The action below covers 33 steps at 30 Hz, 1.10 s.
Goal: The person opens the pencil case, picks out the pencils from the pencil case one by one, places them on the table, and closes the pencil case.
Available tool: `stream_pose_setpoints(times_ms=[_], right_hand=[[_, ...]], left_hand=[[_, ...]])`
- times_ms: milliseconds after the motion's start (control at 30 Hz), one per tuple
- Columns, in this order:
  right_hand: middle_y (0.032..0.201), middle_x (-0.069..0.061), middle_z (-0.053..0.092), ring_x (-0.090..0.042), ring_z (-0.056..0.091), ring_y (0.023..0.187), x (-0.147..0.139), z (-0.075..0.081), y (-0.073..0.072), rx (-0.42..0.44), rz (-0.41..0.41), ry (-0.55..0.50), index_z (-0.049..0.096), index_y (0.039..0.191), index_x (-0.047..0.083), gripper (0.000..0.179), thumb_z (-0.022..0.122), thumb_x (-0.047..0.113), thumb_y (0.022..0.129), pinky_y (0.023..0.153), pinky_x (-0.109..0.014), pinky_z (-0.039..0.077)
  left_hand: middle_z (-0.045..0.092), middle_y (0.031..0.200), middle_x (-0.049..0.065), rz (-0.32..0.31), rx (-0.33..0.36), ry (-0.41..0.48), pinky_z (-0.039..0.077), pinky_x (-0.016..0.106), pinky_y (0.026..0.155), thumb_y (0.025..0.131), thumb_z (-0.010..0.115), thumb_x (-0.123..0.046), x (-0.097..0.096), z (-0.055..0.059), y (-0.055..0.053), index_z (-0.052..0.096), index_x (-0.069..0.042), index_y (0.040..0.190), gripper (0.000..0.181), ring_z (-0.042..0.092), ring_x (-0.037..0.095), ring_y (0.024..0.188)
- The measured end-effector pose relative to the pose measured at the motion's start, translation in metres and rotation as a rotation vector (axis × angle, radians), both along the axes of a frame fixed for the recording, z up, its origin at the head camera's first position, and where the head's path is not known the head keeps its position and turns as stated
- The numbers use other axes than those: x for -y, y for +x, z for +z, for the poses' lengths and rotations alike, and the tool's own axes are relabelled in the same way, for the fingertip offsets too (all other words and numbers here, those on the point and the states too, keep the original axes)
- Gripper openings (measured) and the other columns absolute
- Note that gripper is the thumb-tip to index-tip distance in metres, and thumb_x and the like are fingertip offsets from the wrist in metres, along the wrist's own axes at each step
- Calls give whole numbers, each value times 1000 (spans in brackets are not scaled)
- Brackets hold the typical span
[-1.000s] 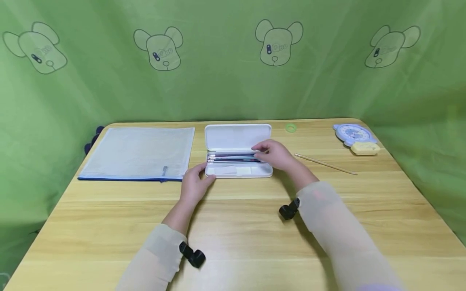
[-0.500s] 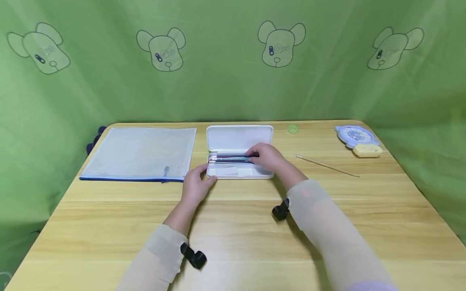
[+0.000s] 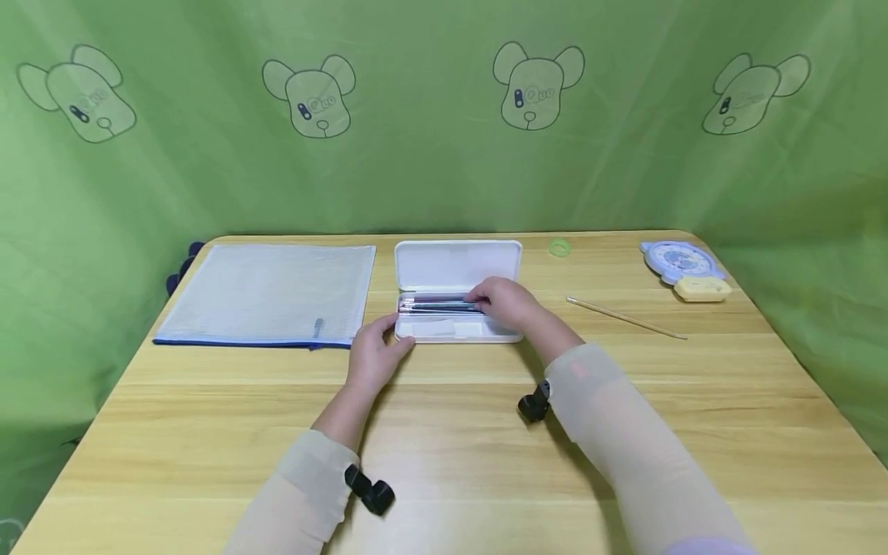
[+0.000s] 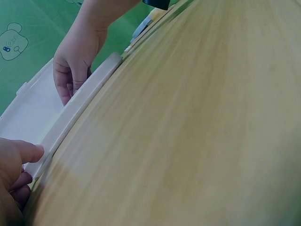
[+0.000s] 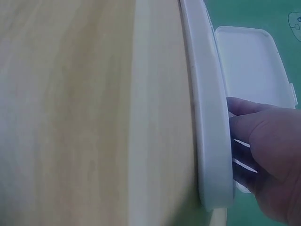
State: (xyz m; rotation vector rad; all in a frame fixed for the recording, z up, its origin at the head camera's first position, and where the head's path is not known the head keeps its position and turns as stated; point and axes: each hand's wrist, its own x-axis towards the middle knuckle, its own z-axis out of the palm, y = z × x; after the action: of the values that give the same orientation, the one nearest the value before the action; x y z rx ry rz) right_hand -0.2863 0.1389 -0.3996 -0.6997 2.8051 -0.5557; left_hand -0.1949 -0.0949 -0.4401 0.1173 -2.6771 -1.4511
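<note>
A white pencil case (image 3: 454, 341) lies with its lid raised at the back of the table. Several dark pencils (image 3: 437, 306) lie inside it, eraser ends to the left. My left hand (image 3: 372, 354) grips the case's left end, thumb at the front corner, as the left wrist view also shows. Reaching in from the right, my right hand (image 3: 509, 303) pinches at the pencils' right ends. In the right wrist view, the case's front wall (image 5: 214, 117) hides its fingertips. White pieces (image 3: 454, 328) lie in the case's front compartment.
A mesh zip pouch (image 3: 267, 293) with a blue zip lies left of the case. To the right are a tan pencil (image 3: 624, 317), a green ring (image 3: 559, 247), a blue clock-faced item (image 3: 681, 260) and a yellow block (image 3: 702, 290). A green curtain (image 3: 430, 169) hangs behind the table.
My right hand has moved a little left along the pencils, and its fingers have drawn closer together. My left hand stays on the case's left end.
</note>
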Motion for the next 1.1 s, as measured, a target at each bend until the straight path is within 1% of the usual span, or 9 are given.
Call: stream_pose_setpoints(times_ms=[133, 233, 333, 533, 667, 767, 833, 967, 1100], right_hand=[[120, -17, 67, -34, 59, 118, -1, -2, 2, -13, 3, -25, 70, 117, 4, 24, 57, 5, 96, 109, -47, 45], [120, -18, 66, -34, 58, 119, -2, -1, 2, 7, -32, -62, 69, 117, 3, 25, 56, 6, 97, 109, -48, 44], [119, -17, 65, -31, 58, 116, -5, 2, 3, 39, -75, -95, 68, 120, 4, 25, 55, 8, 98, 107, -47, 45], [112, -14, 64, -27, 55, 104, -15, 14, 7, 96, -133, -181, 66, 122, 6, 27, 54, 11, 99, 98, -45, 47], [107, -12, 62, -25, 53, 99, -29, 18, 10, 130, -151, -245, 66, 122, 6, 27, 55, 12, 98, 90, -38, 47], [104, -11, 61, -24, 52, 97, -41, 18, 12, 140, -166, -269, 65, 122, 5, 27, 55, 14, 99, 86, -34, 46], [104, -12, 62, -25, 52, 97, -51, 18, 14, 133, -175, -266, 65, 122, 4, 28, 54, 14, 99, 85, -33, 45], [109, -14, 64, -25, 53, 101, -72, 19, 18, 123, -193, -262, 64, 124, 4, 29, 54, 15, 99, 87, -34, 45], [113, -14, 64, -25, 53, 104, -93, 23, 25, 127, -220, -251, 63, 126, 4, 31, 54, 19, 100, 89, -35, 46]], left_hand=[[60, 136, 17, 1, 11, 11, 38, 46, 116, 84, 75, -18, -1, -1, 1, 58, 0, 132, 53, 51, 34, 132], [59, 138, 16, 3, 22, 17, 37, 46, 117, 85, 75, -18, -2, -1, 1, 58, 0, 132, 54, 50, 34, 134], [59, 138, 16, 6, 25, 14, 36, 45, 117, 85, 75, -19, -2, -1, 0, 58, -1, 133, 54, 50, 33, 134], [60, 136, 17, 3, 8, 0, 37, 46, 116, 84, 75, -19, -1, -1, 0, 58, 0, 132, 54, 51, 34, 132], [60, 136, 17, 0, 7, -5, 38, 46, 116, 84, 75, -19, 0, -1, 0, 58, 0, 132, 54, 51, 35, 132], [59, 137, 16, 0, 15, -4, 37, 46, 116, 85, 74, -20, 0, -1, 0, 58, -1, 132, 54, 50, 34, 133], [59, 137, 16, 0, 17, -1, 37, 46, 116, 85, 75, -20, 0, -1, 0, 58, -1, 132, 54, 50, 34, 133], [59, 137, 16, 0, 18, 5, 37, 46, 117, 85, 75, -20, 0, -2, 0, 58, -1, 132, 54, 50, 35, 133], [59, 138, 16, -2, 18, 8, 37, 46, 117, 85, 74, -20, 0, -2, 0, 58, -2, 132, 53, 50, 34, 134]])
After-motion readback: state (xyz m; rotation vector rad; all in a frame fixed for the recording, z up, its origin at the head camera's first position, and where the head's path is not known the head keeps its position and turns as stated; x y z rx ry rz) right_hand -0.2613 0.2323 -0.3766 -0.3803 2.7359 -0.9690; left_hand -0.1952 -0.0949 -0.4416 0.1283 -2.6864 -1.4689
